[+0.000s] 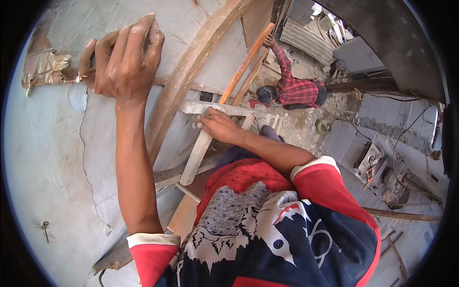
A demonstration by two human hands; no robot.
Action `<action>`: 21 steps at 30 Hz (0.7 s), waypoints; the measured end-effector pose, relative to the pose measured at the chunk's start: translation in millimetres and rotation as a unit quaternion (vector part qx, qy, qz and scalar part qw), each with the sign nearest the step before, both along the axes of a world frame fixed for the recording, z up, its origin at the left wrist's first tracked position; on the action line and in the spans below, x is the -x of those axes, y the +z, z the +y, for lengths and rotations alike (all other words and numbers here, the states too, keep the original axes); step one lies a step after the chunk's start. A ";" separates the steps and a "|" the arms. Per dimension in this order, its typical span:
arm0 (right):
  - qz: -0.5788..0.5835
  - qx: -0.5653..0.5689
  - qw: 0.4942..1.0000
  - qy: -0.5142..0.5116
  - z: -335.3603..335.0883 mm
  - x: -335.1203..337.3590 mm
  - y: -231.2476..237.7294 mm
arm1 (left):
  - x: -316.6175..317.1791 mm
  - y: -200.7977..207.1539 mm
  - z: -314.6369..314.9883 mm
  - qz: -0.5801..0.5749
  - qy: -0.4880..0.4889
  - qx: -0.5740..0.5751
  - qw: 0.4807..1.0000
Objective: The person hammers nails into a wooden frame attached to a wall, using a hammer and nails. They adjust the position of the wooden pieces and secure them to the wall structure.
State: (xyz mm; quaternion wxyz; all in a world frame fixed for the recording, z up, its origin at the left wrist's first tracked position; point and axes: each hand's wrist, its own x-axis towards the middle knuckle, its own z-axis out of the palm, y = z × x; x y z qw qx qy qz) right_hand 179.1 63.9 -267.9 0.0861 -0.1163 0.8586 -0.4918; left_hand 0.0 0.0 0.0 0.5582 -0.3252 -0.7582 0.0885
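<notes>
My left hand (125, 62) is raised at the upper left, against the grey wall panel (71, 28) just above its splintered lower edge (50, 67). Its fingers are bent and slightly apart, with no held object showing. Lower and to the right, my right hand (219, 125) is closed over the top of a wooden ladder (197, 155), by its pale crosspiece (229, 109). Something small and shiny shows at its fingertips, too unclear to name. A curved wooden beam (184, 71) runs between my two hands.
Below, a person in a red checked shirt (299, 92) reaches up to an orange-brown plank (246, 64). Rubble (306, 122) and a corrugated sheet (306, 40) lie around them. A loose cable (406, 129) hangs at the right. A nail (46, 228) sticks out of the left wall.
</notes>
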 end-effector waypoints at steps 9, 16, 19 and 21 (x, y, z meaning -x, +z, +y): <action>0.110 -0.057 0.992 -0.033 -5.4 -9.2 -37.8 | 2.1 -3.3 -1.4 0.005 0.000 -0.003 1.000; 0.129 -0.060 0.989 -0.039 0.9 -15.7 -44.3 | 1.0 -2.4 0.8 0.005 0.000 -0.007 1.000; 0.104 -0.050 0.992 -0.042 5.2 -18.5 -42.3 | 1.8 -2.6 -0.7 0.003 0.000 -0.003 1.000; 0.092 -0.038 0.994 -0.048 7.4 -19.6 -42.6 | 1.4 -2.0 -0.6 0.002 -0.001 -0.001 1.000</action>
